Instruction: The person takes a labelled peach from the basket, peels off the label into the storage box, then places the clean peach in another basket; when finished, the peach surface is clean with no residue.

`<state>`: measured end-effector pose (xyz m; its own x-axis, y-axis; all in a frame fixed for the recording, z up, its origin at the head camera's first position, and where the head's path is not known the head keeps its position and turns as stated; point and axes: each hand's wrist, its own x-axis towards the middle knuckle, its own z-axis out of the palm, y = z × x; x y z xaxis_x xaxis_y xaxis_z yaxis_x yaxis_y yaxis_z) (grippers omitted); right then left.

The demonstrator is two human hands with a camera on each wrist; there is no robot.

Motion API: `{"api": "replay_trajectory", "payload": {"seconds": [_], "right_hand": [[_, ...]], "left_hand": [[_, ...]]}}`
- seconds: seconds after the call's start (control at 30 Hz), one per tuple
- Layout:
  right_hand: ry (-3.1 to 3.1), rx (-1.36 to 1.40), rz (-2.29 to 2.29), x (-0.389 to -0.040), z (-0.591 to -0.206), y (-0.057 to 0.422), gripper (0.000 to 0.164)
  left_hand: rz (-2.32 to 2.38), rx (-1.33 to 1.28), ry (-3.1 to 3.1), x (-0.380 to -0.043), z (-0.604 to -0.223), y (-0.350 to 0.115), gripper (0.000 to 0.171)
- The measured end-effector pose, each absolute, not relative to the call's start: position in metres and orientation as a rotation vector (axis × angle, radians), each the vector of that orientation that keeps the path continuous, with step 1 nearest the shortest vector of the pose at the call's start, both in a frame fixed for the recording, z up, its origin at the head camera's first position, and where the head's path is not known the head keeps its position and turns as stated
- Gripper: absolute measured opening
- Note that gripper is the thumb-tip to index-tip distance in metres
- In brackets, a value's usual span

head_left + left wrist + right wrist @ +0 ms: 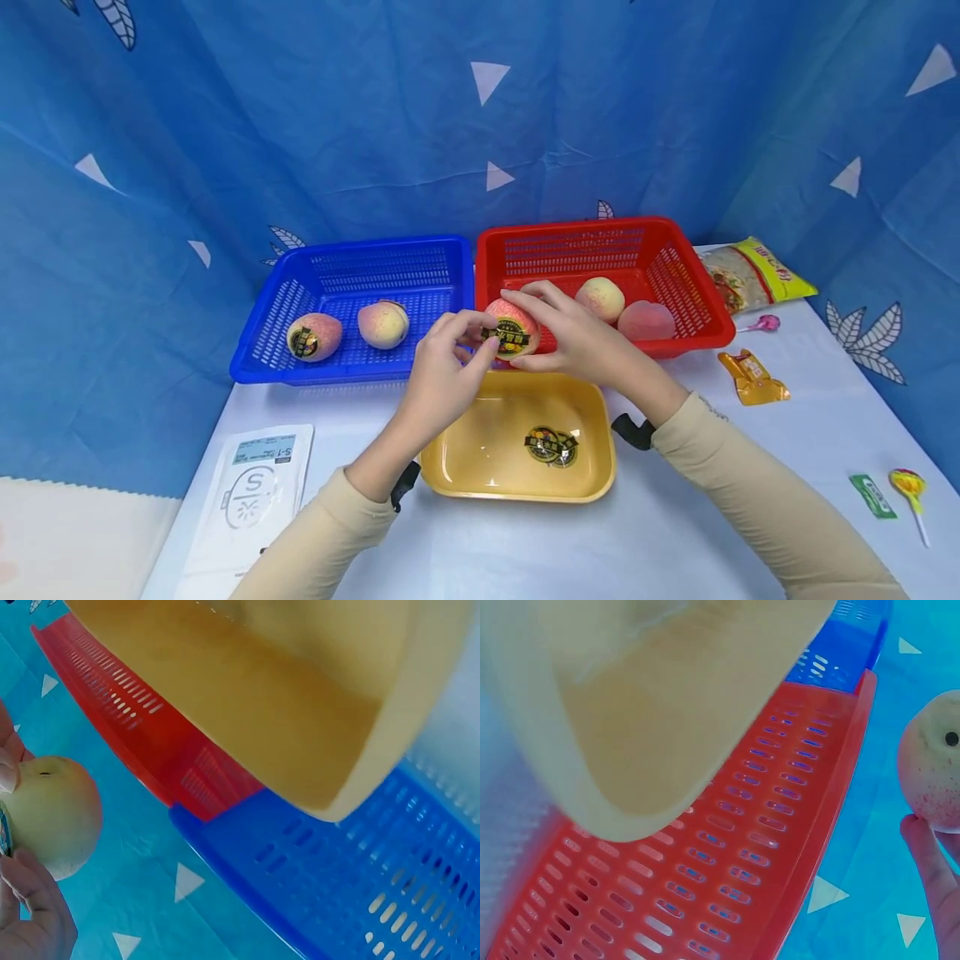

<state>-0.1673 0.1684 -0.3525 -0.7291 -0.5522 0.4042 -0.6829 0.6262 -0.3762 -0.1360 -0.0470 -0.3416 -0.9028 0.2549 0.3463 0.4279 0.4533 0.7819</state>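
A pink-and-yellow peach (504,312) with a round black-and-gold sticker (512,337) is held up at the front edge of the red basket. My right hand (573,333) grips it from the right, thumb below and fingers over the top. From the left, my left hand (452,358) pinches the sticker's left edge between thumb and fingertips. In the left wrist view the peach (56,814) shows its yellow side, with fingertips at the sticker's edge. The right wrist view shows the peach (934,765) above the right fingers. Directly below lies a yellow tray (480,450) holding loose stickers (551,446).
The blue basket (258,333) holds two peaches, one with a sticker (303,342). In the red basket (716,321) sit another peach (600,298) and a translucent pink piece (647,321). A white pouch (251,492) lies left; wrapped snacks (753,379) and lollipops (907,483) lie right.
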Motion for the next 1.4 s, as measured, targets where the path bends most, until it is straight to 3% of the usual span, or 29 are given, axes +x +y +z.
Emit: {"api": "replay_trajectory", "payload": {"seconds": [0.6, 1.4], "right_hand": [[-2.517, 1.065, 0.57, -0.162, -0.356, 0.173, 0.075], [-2.649, 0.916, 0.674, -0.157, -0.358, 0.183, 0.079]], "left_hand": [[-1.438, -0.642, -2.412, -0.132, -0.347, -0.044, 0.013], [-1.926, -0.556, -2.432, -0.118, -0.356, -0.052, 0.022]]}}
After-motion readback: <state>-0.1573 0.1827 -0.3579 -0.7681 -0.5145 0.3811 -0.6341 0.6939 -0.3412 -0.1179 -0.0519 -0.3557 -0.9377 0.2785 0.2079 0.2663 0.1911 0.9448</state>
